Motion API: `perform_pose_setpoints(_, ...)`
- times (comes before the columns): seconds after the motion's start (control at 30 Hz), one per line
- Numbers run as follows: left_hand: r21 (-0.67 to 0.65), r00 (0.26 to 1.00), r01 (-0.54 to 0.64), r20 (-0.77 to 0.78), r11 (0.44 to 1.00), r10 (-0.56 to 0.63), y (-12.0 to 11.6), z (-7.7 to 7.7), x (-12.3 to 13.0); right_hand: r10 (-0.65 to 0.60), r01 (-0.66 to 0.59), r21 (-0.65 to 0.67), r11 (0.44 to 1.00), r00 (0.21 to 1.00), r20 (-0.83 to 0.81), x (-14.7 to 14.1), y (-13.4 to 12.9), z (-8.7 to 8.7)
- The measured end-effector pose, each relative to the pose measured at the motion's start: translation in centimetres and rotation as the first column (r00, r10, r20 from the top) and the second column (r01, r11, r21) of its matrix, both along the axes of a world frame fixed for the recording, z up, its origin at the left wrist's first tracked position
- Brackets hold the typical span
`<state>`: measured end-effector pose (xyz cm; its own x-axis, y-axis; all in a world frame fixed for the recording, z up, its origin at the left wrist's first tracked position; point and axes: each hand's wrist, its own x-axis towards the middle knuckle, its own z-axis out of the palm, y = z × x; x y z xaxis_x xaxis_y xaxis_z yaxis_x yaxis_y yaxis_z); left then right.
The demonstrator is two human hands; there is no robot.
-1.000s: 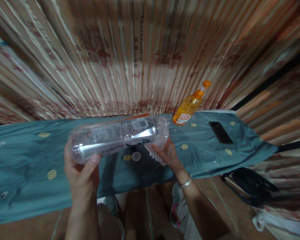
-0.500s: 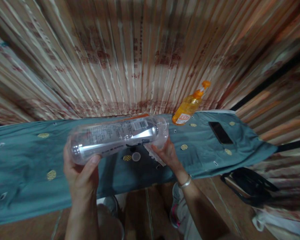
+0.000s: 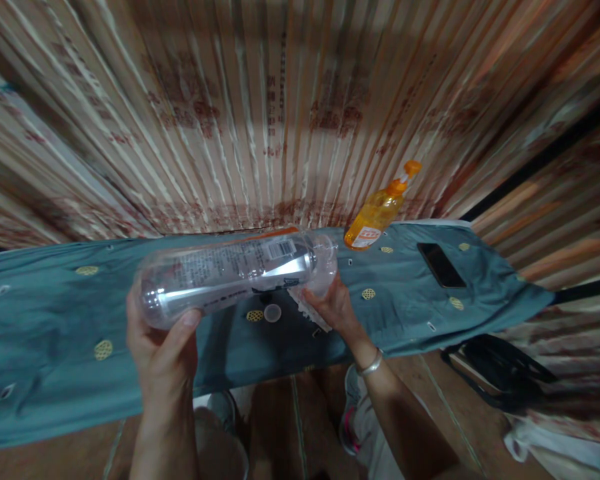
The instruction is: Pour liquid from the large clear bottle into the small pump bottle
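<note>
A large clear plastic bottle (image 3: 225, 273), with a printed label and barcode, lies sideways in the air above the cloth-covered table. My left hand (image 3: 165, 347) grips its left end, thumb on the near side. At the right end, my right hand (image 3: 333, 305) is closed on a crumpled white tissue (image 3: 307, 313) and presses against the bottle. Some of its fingers are hidden behind the bottle. Below the bottle, a small round translucent cap (image 3: 273, 313) rests on the green cloth (image 3: 215, 353).
A pump bottle of orange-yellow liquid (image 3: 377, 213) stands near the table's back edge. Right of it lies a black phone (image 3: 441, 265). A pleated curtain (image 3: 230, 120) hangs behind the table. On the floor at right is a dark bag (image 3: 500, 370); a bucket (image 3: 217, 447) stands below.
</note>
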<state>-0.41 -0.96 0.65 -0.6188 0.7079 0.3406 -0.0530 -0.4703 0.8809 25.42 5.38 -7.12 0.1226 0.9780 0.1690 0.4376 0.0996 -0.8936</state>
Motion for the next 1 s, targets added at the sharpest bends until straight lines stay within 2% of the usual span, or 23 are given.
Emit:
perform_pose_setpoints(0.47,0.018,0.999,0.013,-0.030,1.000,-0.013,-0.05,-0.08,-0.10,-0.025,0.020,0.048,0.999,0.995,0.093,-0.03,0.15,-0.49)
perform_pose_setpoints(0.6,0.013,0.997,0.006,-0.074,1.000,-0.005,-0.14,-0.46,-0.24,-0.043,0.042,0.013,0.999,0.993,0.106,-0.10,0.18,-0.40)
perform_pose_setpoints(1.0,-0.007,0.999,-0.003,-0.039,1.000,0.003,0.01,-0.40,-0.23,-0.026,0.026,-0.016,1.000,0.999,0.019,-0.14,-0.05,0.22)
